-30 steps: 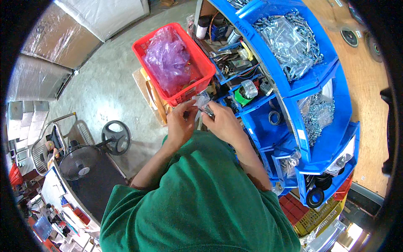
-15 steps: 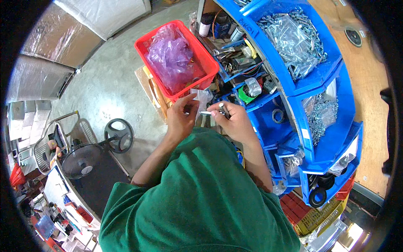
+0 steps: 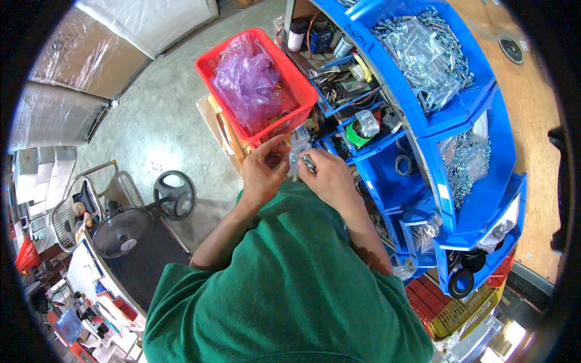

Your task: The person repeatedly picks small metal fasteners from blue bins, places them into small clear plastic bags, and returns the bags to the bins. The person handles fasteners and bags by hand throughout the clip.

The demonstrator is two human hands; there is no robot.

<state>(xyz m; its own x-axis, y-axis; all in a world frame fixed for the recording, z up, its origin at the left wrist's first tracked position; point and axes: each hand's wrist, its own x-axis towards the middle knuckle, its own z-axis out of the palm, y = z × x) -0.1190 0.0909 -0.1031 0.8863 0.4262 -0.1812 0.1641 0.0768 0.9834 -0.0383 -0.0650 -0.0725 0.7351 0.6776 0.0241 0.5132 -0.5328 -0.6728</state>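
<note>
Blue storage bins [image 3: 478, 199] heaped with bagged metal hardware stand to my right, a red basket [image 3: 299, 91] with a purple plastic bag [image 3: 245, 78] sits ahead, and just below it my left hand [image 3: 263, 172] and right hand [image 3: 327, 178] each close their grip on a small clear bag [image 3: 298, 152] between them.

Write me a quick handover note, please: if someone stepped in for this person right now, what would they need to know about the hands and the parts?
Left hand: pinching the edge of a small clear plastic bag, held at chest height.
Right hand: gripping a small metal part at the bag's mouth.
Nearby: red basket with a purple bag just ahead; blue bins of bagged metal hardware to the right.
Done: bag and part are in hand.
Left: whether the part is going in or coming out cannot be told.
</note>
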